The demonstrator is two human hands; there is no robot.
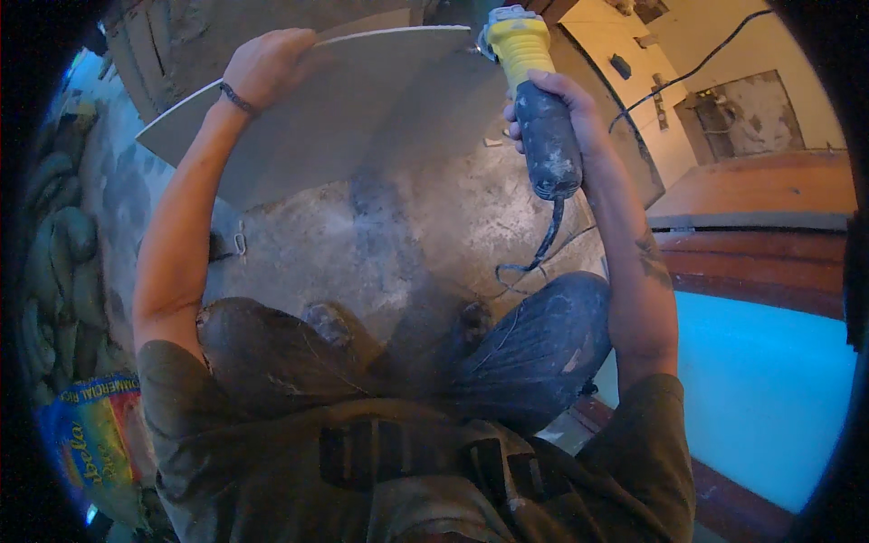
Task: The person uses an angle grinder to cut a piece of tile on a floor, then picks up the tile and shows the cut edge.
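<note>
A large thin grey tile with a pale cut edge is held up at the far side, over the floor. My left hand is closed over its far-left edge, a dark bracelet at the wrist. My right hand is wrapped round the dark body of a yellow-and-black angle grinder. The grinder's head points away from me, by the right end of the tile's edge. Whether its disc touches the tile I cannot tell. Its cord hangs from the near end and loops down beside my right knee.
Dusty concrete floor lies before my bent knees. Full sacks and a colourful printed bag line the left side. To the right stand wooden framing and a bright blue panel. A black cable crosses the upper right.
</note>
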